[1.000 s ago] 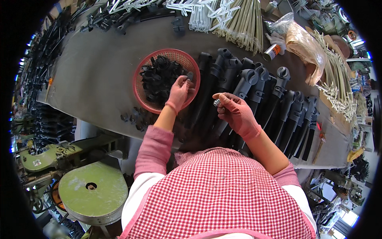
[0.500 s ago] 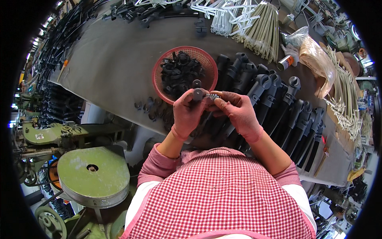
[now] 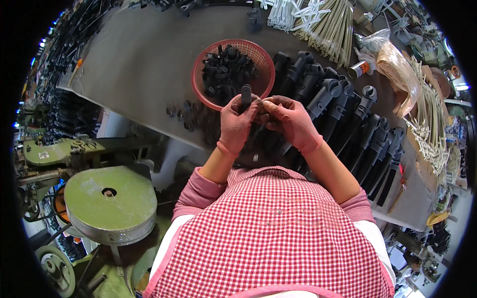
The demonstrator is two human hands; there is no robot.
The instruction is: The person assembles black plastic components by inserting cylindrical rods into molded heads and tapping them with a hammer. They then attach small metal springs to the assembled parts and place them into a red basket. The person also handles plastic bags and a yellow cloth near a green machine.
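Both my hands wear pink gloves and meet in front of the apron. My left hand [image 3: 235, 124] is closed around a small black part with a rounded, flat tab [image 3: 246, 94] standing up between the fingers. Thumb and forefinger of my right hand [image 3: 293, 121] pinch at the same spot, touching the left fingertips; what they hold is too small and covered to name. Just beyond sits a red plastic basket [image 3: 197, 84] heaped with black clip-like parts [image 3: 226, 72]. More small dark parts [image 3: 188, 116] lie loose beside it. A small pale bit [image 3: 255, 157] shows between my wrists.
Rows of black tubes with clamp heads [image 3: 328, 94] lie to the right. Farther back are bundled pale rods [image 3: 328, 32], a can [image 3: 358, 69] and a plastic-wrapped package [image 3: 397, 69]. At my left stands a green machine with a round cover [image 3: 109, 198].
A bristly, spring-like grey piece seen between my fingertips is now out of sight. My right fingertips have closed in against the left hand. The view has shifted slightly.
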